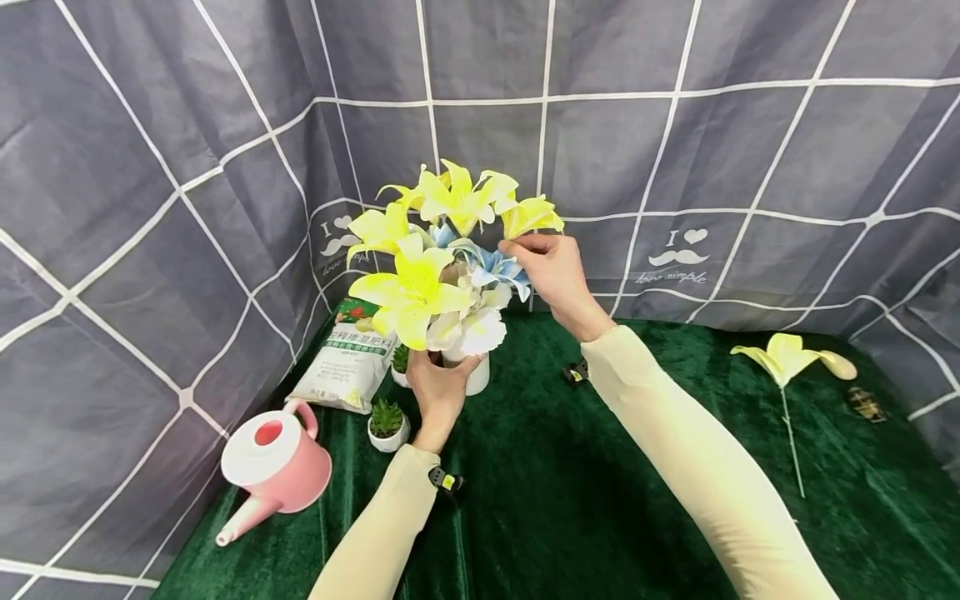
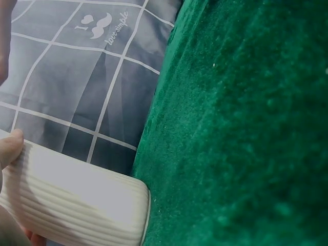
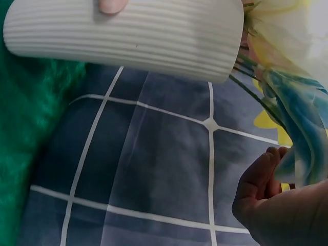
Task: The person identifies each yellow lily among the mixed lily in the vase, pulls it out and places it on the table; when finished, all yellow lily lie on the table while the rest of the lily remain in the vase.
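My left hand grips a white ribbed vase, which stands on the green cloth; in the left wrist view the thumb lies along the vase's side. Yellow lilies, a blue lily and white flowers fill the vase. My right hand pinches just under the bloom of the rightmost yellow lily, beside the blue petals. In the right wrist view its curled fingers are partly behind the blue lily, and the pinched spot is hidden.
Left of the vase are a fertilizer bag, a potted succulent, another small pot and a pink watering can. At the right lie a loose yellow lily and a small dark patterned object. Grid-patterned curtain stands behind.
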{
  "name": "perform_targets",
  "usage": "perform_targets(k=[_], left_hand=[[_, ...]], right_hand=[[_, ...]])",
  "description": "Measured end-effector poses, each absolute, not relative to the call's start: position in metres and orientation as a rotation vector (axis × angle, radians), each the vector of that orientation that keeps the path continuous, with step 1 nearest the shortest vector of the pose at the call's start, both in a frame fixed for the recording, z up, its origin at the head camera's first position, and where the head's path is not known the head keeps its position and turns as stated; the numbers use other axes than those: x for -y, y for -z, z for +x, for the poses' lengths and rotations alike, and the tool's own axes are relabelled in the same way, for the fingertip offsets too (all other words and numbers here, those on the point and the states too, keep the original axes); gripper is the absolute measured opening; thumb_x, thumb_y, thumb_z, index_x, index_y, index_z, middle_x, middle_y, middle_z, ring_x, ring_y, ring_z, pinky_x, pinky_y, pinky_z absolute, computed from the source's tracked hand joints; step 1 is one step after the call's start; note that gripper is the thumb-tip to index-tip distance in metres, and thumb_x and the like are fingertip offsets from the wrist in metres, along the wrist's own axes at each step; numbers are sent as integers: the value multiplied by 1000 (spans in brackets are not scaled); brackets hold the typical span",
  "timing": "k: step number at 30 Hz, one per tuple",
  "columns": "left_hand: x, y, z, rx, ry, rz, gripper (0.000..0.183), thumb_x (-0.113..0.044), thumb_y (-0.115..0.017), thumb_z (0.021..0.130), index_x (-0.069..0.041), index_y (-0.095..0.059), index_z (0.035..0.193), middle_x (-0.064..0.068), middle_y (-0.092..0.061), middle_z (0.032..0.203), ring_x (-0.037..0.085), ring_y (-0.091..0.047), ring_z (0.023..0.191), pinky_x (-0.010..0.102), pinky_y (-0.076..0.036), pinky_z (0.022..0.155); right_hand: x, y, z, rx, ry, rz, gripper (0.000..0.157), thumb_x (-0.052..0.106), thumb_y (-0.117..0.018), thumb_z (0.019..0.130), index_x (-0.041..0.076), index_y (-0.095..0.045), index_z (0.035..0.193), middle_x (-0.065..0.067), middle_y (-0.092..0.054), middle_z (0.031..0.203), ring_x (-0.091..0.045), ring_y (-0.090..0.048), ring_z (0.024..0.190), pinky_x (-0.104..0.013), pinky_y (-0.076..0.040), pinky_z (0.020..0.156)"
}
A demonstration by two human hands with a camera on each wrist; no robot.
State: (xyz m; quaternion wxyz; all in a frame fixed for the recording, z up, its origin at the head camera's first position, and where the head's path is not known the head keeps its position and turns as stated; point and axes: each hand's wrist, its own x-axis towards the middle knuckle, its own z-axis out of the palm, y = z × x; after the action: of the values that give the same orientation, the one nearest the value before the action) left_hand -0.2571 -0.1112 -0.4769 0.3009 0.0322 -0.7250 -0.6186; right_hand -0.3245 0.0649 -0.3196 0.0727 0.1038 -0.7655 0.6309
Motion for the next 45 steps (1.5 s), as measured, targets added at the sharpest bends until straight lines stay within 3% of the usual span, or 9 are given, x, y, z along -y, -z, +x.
perform_targets(k=[9, 20, 28, 37, 45], left_hand=[[111, 477, -258, 1903, 1666, 89, 89, -22, -97, 64, -29, -51, 140, -3, -57, 138, 16, -58, 130, 43, -51, 109], [109, 475, -259, 1901, 1719, 137, 89, -15, -97, 64, -25, -51, 140, -1, -57, 138, 17, -58, 130, 44, -51, 110], [105, 459, -249, 1858, 1818, 104, 90, -5, -93, 67, -19, -49, 144, 5, -55, 142, 20, -54, 134, 46, -47, 113], [110, 476, -260, 1747, 1918, 24, 90, -18, -96, 65, -34, -51, 140, -6, -56, 140, 12, -56, 132, 43, -50, 111], [110, 474, -258, 1776, 1893, 46, 89, -18, -96, 65, -31, -51, 141, -5, -56, 140, 12, -55, 133, 42, -49, 112]], right_hand=[[-60, 321, -325, 2241, -2008, 229, 19, 26, -73, 91, 12, -82, 101, 1, -77, 98, -14, -62, 95, -28, -49, 79], [-61, 322, -322, 2132, -2080, 159, 22, 27, -73, 92, 8, -80, 99, 9, -71, 87, -11, -62, 75, -23, -51, 67], [-61, 317, -323, 1908, -2248, 256, 14, 18, -64, 100, 4, -67, 99, 4, -75, 83, -12, -71, 78, -22, -58, 80], [-64, 316, -321, 1880, -2261, 331, 5, 10, -69, 95, 8, -67, 99, 3, -75, 84, -14, -72, 79, -22, -59, 77], [-67, 318, -319, 1755, -2335, 344, 11, 9, -72, 93, 5, -74, 103, 2, -77, 85, -14, -72, 78, -22, -58, 74]])
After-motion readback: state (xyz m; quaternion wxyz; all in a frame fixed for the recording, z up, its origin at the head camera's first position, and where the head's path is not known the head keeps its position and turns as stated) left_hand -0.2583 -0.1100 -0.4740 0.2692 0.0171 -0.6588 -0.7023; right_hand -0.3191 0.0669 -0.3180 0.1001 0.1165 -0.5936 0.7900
